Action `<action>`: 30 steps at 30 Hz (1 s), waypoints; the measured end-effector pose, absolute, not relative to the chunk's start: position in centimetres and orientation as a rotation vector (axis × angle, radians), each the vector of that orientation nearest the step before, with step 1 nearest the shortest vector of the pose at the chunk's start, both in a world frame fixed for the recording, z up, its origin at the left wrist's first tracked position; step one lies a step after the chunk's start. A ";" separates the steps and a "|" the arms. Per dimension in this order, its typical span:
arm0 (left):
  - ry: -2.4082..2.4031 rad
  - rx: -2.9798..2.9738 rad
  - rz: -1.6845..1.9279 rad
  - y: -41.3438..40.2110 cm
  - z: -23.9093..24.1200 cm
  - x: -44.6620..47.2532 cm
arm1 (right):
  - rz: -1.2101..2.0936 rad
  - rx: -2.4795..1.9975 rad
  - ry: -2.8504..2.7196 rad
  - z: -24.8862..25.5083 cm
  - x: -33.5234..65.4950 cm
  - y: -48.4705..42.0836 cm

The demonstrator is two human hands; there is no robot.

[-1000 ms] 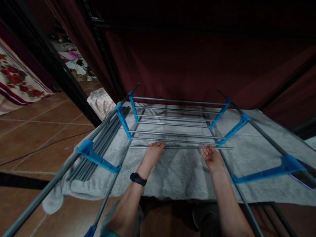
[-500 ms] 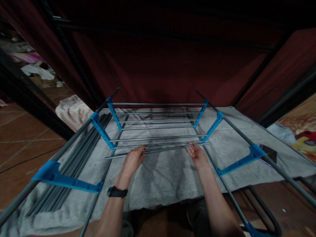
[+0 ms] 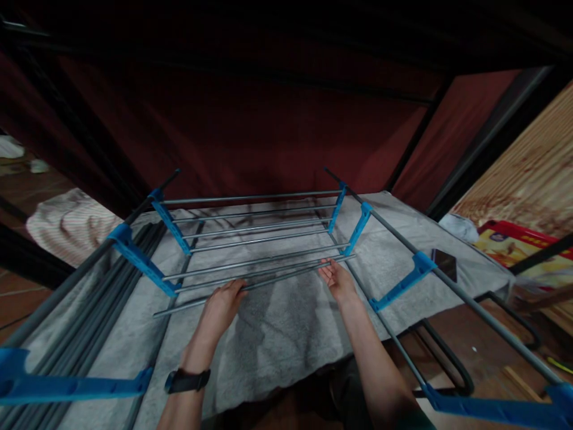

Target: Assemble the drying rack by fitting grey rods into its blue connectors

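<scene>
A loose thin grey metal tube (image 3: 282, 278) lies across the front of a partly assembled rack. My left hand (image 3: 224, 304), with a dark watch on its wrist, is closed around the tube left of its middle. Near the tube's right end, the fingers of my right hand (image 3: 336, 280) pinch it. That end is close to the lower tip of a blue plastic bracket (image 3: 358, 230); whether they touch I cannot tell. Opposite stands another blue bracket (image 3: 143, 263), the tube's left end sticking out below it. Several crossbars (image 3: 264, 240) span the brackets farther back.
A bundle of grey tubes (image 3: 102, 304) lies at the left on the grey cloth (image 3: 286, 340). Long side poles (image 3: 394, 230) flank my arms. A dark phone (image 3: 444, 264) rests at the right. Dark red fabric (image 3: 259, 143) closes off the back.
The view has turned to the right, so the rack appears farther left. Both hands keep hold of the tube, which sits at nearly the same place against the rack.
</scene>
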State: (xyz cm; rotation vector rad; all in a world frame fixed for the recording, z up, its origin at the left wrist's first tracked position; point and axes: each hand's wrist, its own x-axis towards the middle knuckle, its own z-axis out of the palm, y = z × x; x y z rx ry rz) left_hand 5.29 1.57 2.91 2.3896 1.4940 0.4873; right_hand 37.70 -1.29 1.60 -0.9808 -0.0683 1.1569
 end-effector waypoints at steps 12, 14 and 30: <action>1.504 2.434 0.489 1.5 3.8 6.2 | 1.153 -0.988 -0.066 1.2 38.1 -1.0; 1.515 2.456 0.479 1.5 3.8 6.2 | 1.150 -0.980 -0.064 1.2 38.4 -1.0; 1.511 2.567 0.491 0.9 4.1 6.7 | 1.115 -0.990 -0.103 1.2 39.3 -1.4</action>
